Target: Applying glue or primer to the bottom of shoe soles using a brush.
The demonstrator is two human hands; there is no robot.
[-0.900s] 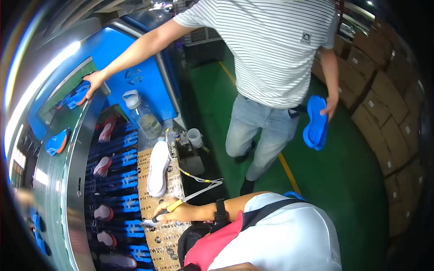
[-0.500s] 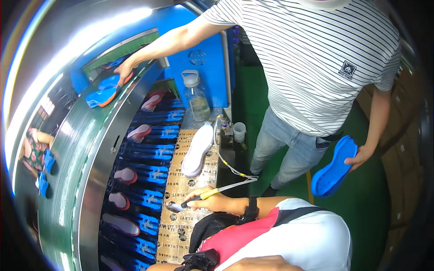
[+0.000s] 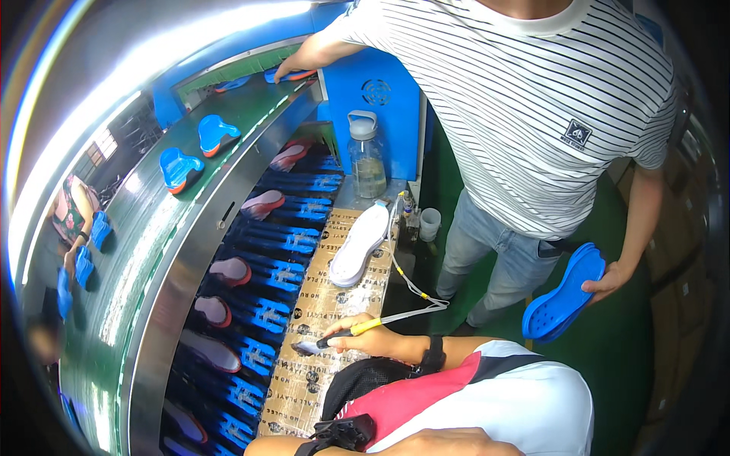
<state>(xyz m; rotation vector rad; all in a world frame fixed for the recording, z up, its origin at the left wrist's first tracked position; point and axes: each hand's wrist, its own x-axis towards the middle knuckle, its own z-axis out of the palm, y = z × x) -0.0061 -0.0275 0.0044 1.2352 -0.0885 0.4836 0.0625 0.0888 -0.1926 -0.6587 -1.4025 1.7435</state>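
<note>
My right hand [image 3: 356,336] is closed around a brush [image 3: 367,327] with a yellow handle and dark head. A pale tube runs from the handle's end. The brush tip is low over the printed brown sheet [image 3: 293,399] that covers the bench. Farther up the sheet lies a white shoe sole [image 3: 360,247], apart from both hands. My left hand [image 3: 268,446] shows only in part at the lower edge, beside a black device [image 3: 346,433] strapped on the wrist. Its fingers are cut off, so what they do is hidden.
Left of the bench, a rack [image 3: 262,315] of blue holders carries pinkish soles. Beyond runs a green conveyor [image 3: 133,251] with blue-orange shoe parts [image 3: 219,134]. A co-worker [image 3: 525,114] reaches over it, holding blue soles [image 3: 564,292]. A bottle [image 3: 368,163] and white cup [image 3: 430,223] stand near.
The view has shifted, so the bench sits farther right. The co-worker's reaching hand has left two blue-orange parts and is now farther up the conveyor. My right hand keeps its hold on the brush.
</note>
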